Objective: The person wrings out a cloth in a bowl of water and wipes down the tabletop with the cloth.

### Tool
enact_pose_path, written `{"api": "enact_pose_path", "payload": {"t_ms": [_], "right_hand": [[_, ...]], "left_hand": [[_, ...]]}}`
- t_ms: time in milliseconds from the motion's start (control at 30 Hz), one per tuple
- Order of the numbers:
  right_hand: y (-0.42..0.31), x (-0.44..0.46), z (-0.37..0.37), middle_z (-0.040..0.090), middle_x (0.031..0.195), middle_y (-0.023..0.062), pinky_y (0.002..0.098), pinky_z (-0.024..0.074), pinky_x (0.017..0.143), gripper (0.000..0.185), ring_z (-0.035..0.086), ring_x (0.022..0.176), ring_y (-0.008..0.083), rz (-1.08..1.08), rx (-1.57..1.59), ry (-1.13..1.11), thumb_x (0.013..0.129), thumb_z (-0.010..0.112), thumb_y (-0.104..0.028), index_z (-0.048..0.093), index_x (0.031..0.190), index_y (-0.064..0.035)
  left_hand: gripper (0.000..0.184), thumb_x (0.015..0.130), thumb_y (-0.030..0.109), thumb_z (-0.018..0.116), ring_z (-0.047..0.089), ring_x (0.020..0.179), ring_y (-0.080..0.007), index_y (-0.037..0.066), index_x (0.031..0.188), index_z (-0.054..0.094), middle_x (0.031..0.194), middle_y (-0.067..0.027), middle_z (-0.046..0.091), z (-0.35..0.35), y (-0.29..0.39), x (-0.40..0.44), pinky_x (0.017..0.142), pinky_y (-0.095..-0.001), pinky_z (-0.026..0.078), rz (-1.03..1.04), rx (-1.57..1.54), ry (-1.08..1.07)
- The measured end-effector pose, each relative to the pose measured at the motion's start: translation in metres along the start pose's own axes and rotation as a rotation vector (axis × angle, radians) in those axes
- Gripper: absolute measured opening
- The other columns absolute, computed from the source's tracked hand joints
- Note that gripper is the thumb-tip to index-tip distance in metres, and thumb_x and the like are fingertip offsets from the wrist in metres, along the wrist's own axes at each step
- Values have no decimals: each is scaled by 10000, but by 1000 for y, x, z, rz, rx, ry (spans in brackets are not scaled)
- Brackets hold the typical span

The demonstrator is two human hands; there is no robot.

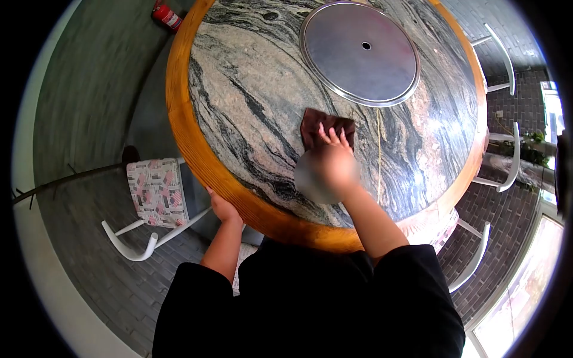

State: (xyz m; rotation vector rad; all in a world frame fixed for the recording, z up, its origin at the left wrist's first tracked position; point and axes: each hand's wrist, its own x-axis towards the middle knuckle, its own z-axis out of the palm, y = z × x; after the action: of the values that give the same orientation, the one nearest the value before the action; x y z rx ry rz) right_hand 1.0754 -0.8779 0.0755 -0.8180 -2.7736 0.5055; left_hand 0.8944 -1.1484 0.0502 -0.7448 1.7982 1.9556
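A dark brown cloth (313,126) lies on the marbled stone top of a round table (250,113). My right hand (335,156) rests on the cloth with its fingers spread, pressing it against the stone; a round blur covers part of the hand and the stone beside it. At the table's wooden rim (268,224), on the near left, my left hand (224,209) touches the edge. Its fingers are partly hidden by the rim, so their closure is unclear. Beyond the cloth sits a round metal lid (364,71) with a small central hole.
A chair with a patterned seat (158,192) stands at the left. More white chairs (507,158) line the right side. A red fire extinguisher (167,16) is at the upper left. Plants (534,149) and a window (525,280) show at the right.
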Motion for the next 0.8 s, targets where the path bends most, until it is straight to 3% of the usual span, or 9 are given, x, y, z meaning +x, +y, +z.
{"api": "enact_pose_path", "payload": {"t_ms": [133, 233, 333, 367, 400, 500, 567, 700, 800], "right_hand": [[-48, -42, -12, 422, 1536, 44, 469, 257, 1202, 585, 418, 1391, 287, 89, 48, -187, 716, 767, -222, 627, 1247, -21], [-60, -80, 7, 314, 1594, 62, 485, 194, 1218, 688, 315, 1453, 295, 2, -51, -99, 730, 764, -336, 588, 1319, -27], [-77, -82, -55, 385, 1554, 99, 487, 194, 1216, 708, 344, 1441, 306, 48, 265, -192, 769, 753, -412, 578, 1333, -21], [-74, -83, -64, 552, 1402, 149, 478, 283, 1186, 636, 494, 1326, 339, 68, 372, -107, 790, 752, -409, 616, 1264, -7], [-68, -86, -66, 703, 1076, 165, 442, 484, 996, 448, 658, 1036, 358, 68, 421, 88, 796, 759, -330, 682, 1088, 1], [-50, -92, -75, 703, 846, 132, 415, 530, 723, 233, 661, 747, 333, 283, 487, 131, 807, 755, -218, 700, 915, -20], [-38, -94, -72, 646, 712, 110, 377, 463, 584, 77, 604, 590, 293, 201, 534, 347, 830, 731, -103, 702, 844, -34], [-41, -84, -64, 637, 784, 125, 368, 469, 573, 245, 629, 711, 289, 587, 363, 186, 849, 768, -256, 660, 870, -36], [-36, -63, -48, 623, 847, 102, 386, 489, 553, 396, 648, 759, 306, 584, 157, 439, 793, 803, -381, 623, 960, -70]], "left_hand": [[573, 1039, 400, 474, 495, 1290, -319, 53, 1488, 401, 1480, -147, 459, -17, -15, 25, 1077, -421, 379, 509, 338, 30], [447, 957, 236, 604, 464, 1321, -373, 44, 1359, 560, 1453, -206, 486, 25, 21, -57, 1097, -517, 336, 1460, 1093, -419], [443, 926, 196, 627, 476, 1300, -388, 47, 1339, 568, 1462, -160, 491, 85, 36, -117, 1095, -486, 368, 1339, 1135, -994], [437, 934, 178, 612, 473, 1312, -385, 49, 1348, 562, 1466, -154, 487, 93, 30, -116, 1100, -477, 376, 1335, 1121, -1094], [442, 940, 155, 597, 451, 1335, -401, 65, 1369, 547, 1490, -159, 456, 99, 19, -116, 1103, -482, 376, 1291, 1081, -1134], [378, 941, 150, 599, 544, 1247, -385, 57, 1307, 601, 1393, -157, 560, 106, 4, -127, 1086, -487, 401, 1229, 972, -1130], [214, 920, 204, 631, 662, 991, -327, 74, 1072, 706, 1075, -120, 702, 103, 1, -132, 881, -431, 536, 1083, 941, -1217], [178, 886, 261, 687, 630, 661, -257, 151, 747, 670, 681, -18, 606, 95, 15, -119, 501, -415, 452, 1236, 1274, -1103], [308, 836, 365, 739, 614, 850, -279, 130, 1019, 661, 951, -60, 600, 116, 17, -114, 650, -384, 501, 1403, 1044, -879]]}}
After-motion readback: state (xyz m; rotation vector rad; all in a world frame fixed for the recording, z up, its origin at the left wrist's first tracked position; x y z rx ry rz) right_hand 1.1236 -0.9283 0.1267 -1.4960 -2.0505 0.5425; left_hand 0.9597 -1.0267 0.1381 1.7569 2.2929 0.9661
